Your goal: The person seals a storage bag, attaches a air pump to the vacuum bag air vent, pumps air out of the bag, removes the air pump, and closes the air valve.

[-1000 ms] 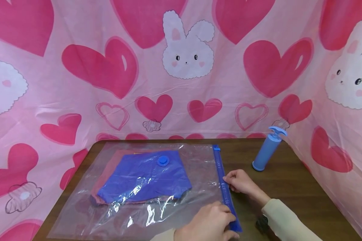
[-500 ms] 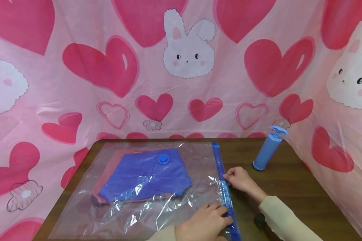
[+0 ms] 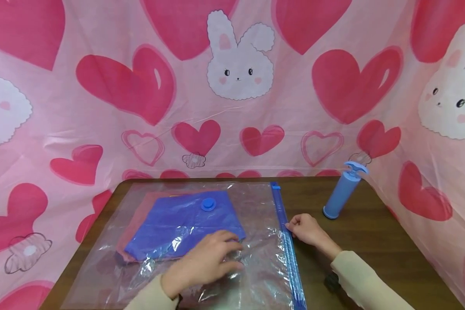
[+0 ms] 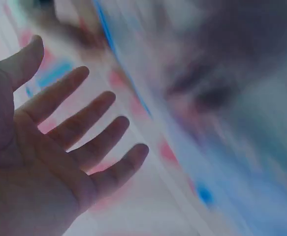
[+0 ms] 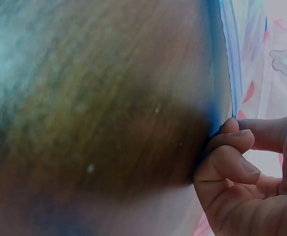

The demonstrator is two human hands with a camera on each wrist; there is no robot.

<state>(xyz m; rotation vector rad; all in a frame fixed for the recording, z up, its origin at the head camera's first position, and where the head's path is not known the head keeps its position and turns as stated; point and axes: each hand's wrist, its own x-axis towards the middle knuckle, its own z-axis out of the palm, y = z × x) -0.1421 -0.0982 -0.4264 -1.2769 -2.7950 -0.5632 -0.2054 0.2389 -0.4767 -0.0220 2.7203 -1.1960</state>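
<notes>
A clear vacuum storage bag (image 3: pixel 255 206) lies flat with folded blue cloth (image 3: pixel 186 219) and pink cloth (image 3: pixel 136 221) inside. A round blue valve (image 3: pixel 208 204) sits over the blue cloth. Along the bag's right side runs a blue zip strip (image 3: pixel 280 211), with a small slider (image 3: pixel 276 187) at its far end. My right hand (image 3: pixel 308 230) pinches the strip's edge about midway; the right wrist view shows its curled fingers (image 5: pixel 232 172) there. Above the near part of the bag is my left hand (image 3: pixel 207 258), its fingers spread and holding nothing, as the left wrist view shows.
A blue hand pump (image 3: pixel 342 196) stands, leaning in view, at the back right of the wooden table (image 3: pixel 379 241). A pink curtain (image 3: pixel 232 112) with hearts and rabbits hangs behind and at both sides.
My left hand has left the near end of the zip strip and moved left over the bag. The near part of the strip looks paler and spread wider. My right hand stays at the strip.
</notes>
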